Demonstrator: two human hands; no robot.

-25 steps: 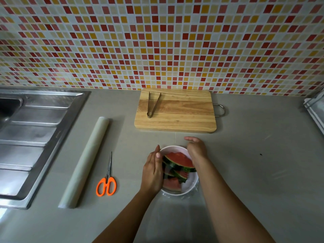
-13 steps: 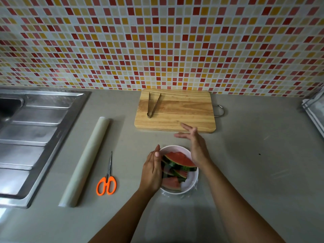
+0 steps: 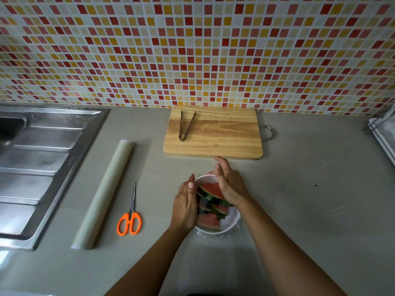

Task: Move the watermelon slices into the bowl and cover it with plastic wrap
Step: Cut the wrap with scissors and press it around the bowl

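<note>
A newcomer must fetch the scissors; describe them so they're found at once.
Start at the steel sink on the left. Just right of it lies a long pale roll, then the scissors. Their bright orange handles match nothing nearby.

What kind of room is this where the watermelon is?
Most likely a home kitchen. There is a steel sink set in the counter, a mosaic-tiled wall behind it, and a wooden cutting board with tongs near the bowl of watermelon slices.
</note>
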